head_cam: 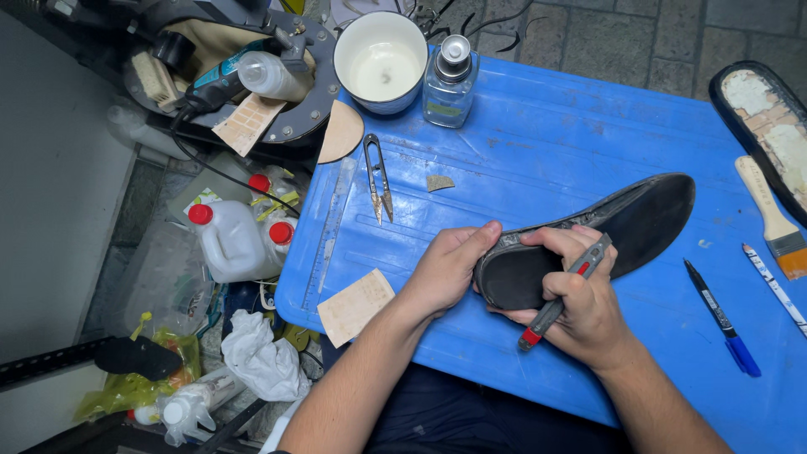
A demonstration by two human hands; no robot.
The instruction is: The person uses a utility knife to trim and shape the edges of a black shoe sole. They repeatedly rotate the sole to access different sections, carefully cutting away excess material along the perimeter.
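Gripping the black sole (639,220) heel, left hand (445,269) fingers curled; right hand (584,307) fist clutches a utility knife (561,294)

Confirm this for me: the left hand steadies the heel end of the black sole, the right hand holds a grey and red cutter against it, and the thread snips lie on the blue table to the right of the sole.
One detail is wrong. In the head view the thread snips lie left of the black sole, above the left hand. The right hand does hold the grey and red cutter on the blue table.
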